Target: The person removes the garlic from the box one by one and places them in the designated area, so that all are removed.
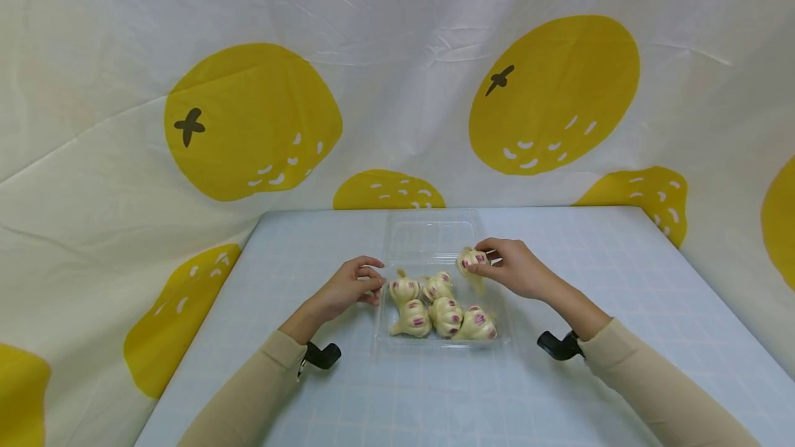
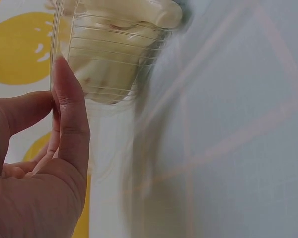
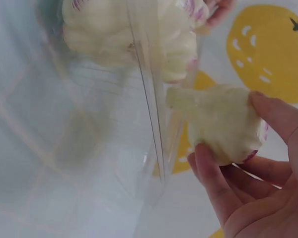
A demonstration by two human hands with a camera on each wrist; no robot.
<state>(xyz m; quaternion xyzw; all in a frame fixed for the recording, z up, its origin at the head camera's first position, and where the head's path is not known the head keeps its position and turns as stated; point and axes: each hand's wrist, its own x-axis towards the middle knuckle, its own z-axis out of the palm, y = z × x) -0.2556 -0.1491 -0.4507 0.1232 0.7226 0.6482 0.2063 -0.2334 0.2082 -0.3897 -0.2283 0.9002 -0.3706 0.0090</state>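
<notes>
A clear plastic box (image 1: pixel 428 341) stands on the table with its lid (image 1: pixel 431 236) folded back. Several garlic bulbs (image 1: pixel 447 316) with purple marks lie inside it in two rows. My right hand (image 1: pixel 518 269) pinches another garlic bulb (image 1: pixel 472 262) between thumb and fingers over the box's back right corner; in the right wrist view, the stem of this bulb (image 3: pixel 223 121) points towards the box wall (image 3: pixel 151 109). At the box's left side, my left hand (image 1: pixel 350 286) pinches the rim (image 2: pixel 54 74) between thumb and fingertips.
A pale blue cloth with a faint grid covers the table (image 1: pixel 298 392). Behind and beside it hangs a white curtain (image 1: pixel 397 109) printed with yellow fruit. Black wrist cameras stick out below the left (image 1: pixel 323 356) and right (image 1: pixel 557 345) wrists.
</notes>
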